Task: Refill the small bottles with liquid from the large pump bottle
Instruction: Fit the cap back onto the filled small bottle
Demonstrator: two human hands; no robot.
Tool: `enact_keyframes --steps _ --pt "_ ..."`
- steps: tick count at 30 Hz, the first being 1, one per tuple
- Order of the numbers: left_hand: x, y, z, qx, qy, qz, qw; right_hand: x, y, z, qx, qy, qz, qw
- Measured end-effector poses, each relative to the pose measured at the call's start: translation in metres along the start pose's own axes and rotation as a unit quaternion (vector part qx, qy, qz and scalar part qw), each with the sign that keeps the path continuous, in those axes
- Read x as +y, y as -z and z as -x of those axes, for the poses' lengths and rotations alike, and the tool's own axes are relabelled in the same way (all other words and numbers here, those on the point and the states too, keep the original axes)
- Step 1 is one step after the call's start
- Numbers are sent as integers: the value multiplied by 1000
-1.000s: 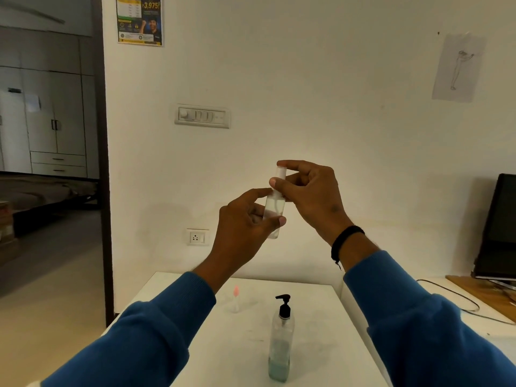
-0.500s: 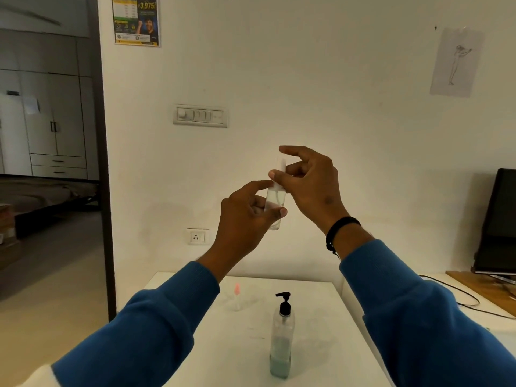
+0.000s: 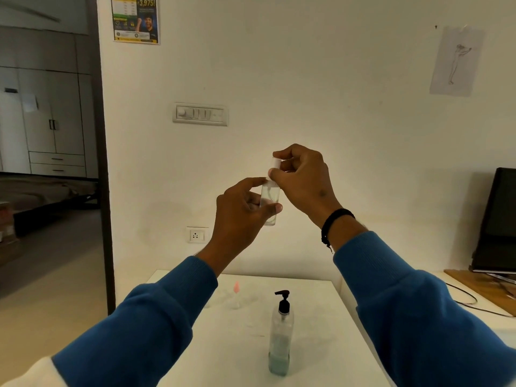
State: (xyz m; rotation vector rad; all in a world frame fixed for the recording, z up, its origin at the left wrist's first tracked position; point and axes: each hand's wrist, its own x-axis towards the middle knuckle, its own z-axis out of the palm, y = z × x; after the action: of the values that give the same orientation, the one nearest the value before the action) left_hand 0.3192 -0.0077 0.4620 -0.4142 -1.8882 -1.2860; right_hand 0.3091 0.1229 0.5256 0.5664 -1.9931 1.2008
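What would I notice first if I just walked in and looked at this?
Probably the two hands raised in the middle: the left hand holds a small clear plastic bottle upright, and the right hand pinches its white cap. Below them, a tall clear pump bottle with a black top stands on the white table, with a little greenish liquid at its bottom.

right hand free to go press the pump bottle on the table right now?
Probably not yet. The right hand pinches the white cap of the small clear bottle, which the left hand holds up in the air. The pump bottle stands unobstructed on the table below.
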Motion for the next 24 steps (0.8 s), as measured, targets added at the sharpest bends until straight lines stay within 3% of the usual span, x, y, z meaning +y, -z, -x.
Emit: enact_keyframes --steps 24 --pt "-2 2 0 -11 19 -12 1000 5 -1 2 -2 -23 -64 998"
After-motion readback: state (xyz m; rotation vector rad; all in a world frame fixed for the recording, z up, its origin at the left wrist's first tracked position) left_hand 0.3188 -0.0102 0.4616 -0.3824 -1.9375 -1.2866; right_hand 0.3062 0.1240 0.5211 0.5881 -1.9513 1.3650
